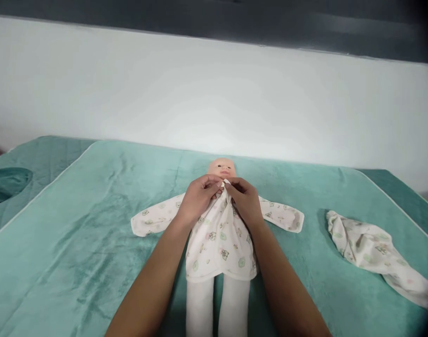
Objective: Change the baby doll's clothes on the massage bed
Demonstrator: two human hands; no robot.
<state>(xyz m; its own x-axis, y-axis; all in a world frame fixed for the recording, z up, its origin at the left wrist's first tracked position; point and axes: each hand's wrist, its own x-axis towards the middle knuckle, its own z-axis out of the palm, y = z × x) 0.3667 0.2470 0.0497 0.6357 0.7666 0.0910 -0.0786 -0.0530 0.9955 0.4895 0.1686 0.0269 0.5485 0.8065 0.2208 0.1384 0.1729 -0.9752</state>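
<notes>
We had both hands at the neckline of the printed shirt, near its top edge, just below the head of the doll. The left hand was closed to a pinch, thumb against fingers, on the cloth at the front opening. The right hand pinched the facing edge, its bent fingertips nearly meeting the left's. Between them we saw a small pale detail, too small to identify.

The doll lay face up at the middle of the green blanket, head toward the white wall, wearing the shirt. Our hands covered its neck and upper chest, and we could not see the inner ends of the sleeves behind the hands and wrists. The sleeves spread outward on either side. Well apart, on the right, we recorded a crumpled garment with a similar print, its far end blurred at the frame edge.

The shirt cloth looked thin and soft, off-white with small animal and green motifs, gathered into folds below our grip; its hem curved. The white legs were smooth tubes. The blanket looked plush, with creases and pale piping.
</notes>
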